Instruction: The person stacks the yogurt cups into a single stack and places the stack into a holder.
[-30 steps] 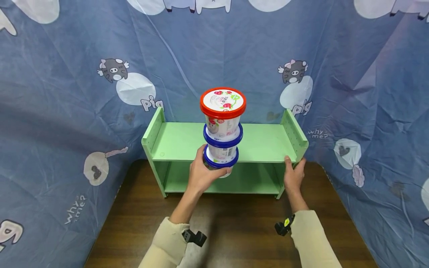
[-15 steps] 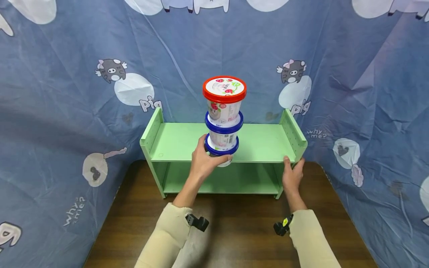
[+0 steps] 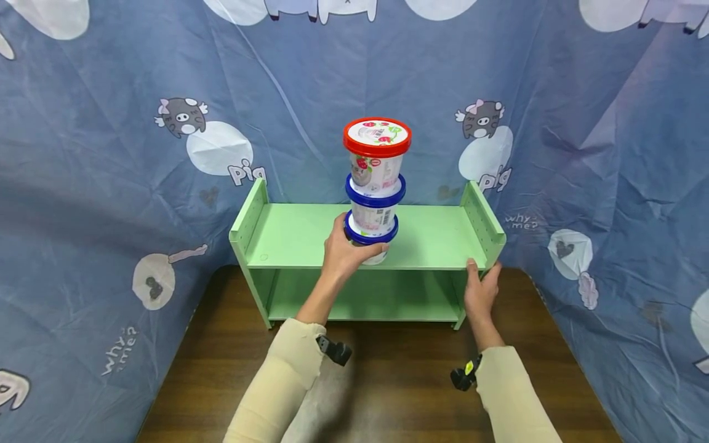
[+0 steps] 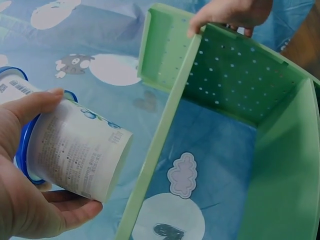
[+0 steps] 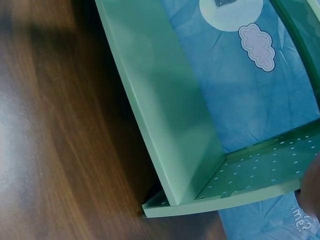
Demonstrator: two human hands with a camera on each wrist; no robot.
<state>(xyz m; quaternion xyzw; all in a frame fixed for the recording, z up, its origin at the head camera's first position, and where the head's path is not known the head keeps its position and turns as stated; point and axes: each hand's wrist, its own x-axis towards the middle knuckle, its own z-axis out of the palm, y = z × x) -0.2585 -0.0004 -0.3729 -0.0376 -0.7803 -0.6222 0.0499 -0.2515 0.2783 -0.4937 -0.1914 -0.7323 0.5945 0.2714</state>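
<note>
Three paper tubs stand stacked upright in the head view. The top tub (image 3: 378, 171) has a red lid with strawberries; the middle tub (image 3: 372, 216) and the bottom tub (image 4: 75, 150) have blue lids. My left hand (image 3: 343, 252) grips the bottom tub from the left, thumb and fingers curled round it. In the left wrist view, the base of that tub is apart from the upper board of the green shelf (image 3: 304, 240). At the shelf's right front corner, my right hand (image 3: 480, 294) holds the side panel, its thumb by the upper board's front edge.
The shelf has two levels and raised, perforated side panels (image 3: 484, 221). It stands on a dark brown wooden table (image 3: 399, 381). A blue curtain (image 3: 310, 92) with pig prints hangs behind and on both sides.
My left hand has raised the stack of tubs and brought it slightly right, over the upper board. My right hand keeps its hold on the shelf.
</note>
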